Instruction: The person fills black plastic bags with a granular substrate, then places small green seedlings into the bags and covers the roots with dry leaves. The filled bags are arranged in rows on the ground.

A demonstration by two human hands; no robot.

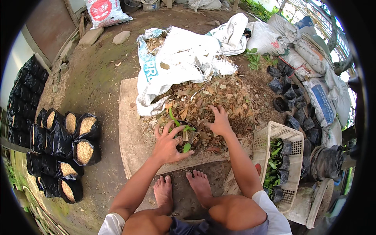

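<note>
A young green seedling (pixel 173 117) rises from a dark planting bag that is mostly hidden by my left hand (pixel 171 145). My left hand's fingers are spread over and beside the bag, with the thumb near a round green leaf (pixel 187 147). Small stalks and bits of dry leaf show between the thumb and fingers. My right hand (pixel 220 122) is a little to the right, fingers apart and curved just over the heap of dry leaf litter (pixel 231 98). It holds nothing that I can see. The heap lies on a flattened tan sack (pixel 131 133).
White woven sacks (pixel 184 51) lie across the heap's far side. At right stands a cream plastic crate (pixel 280 131) with bagged seedlings. Black bags of pale husks (pixel 84 152) are grouped at left. Filled sacks (pixel 313 55) line the far right. My bare feet (pixel 199 188) are close by.
</note>
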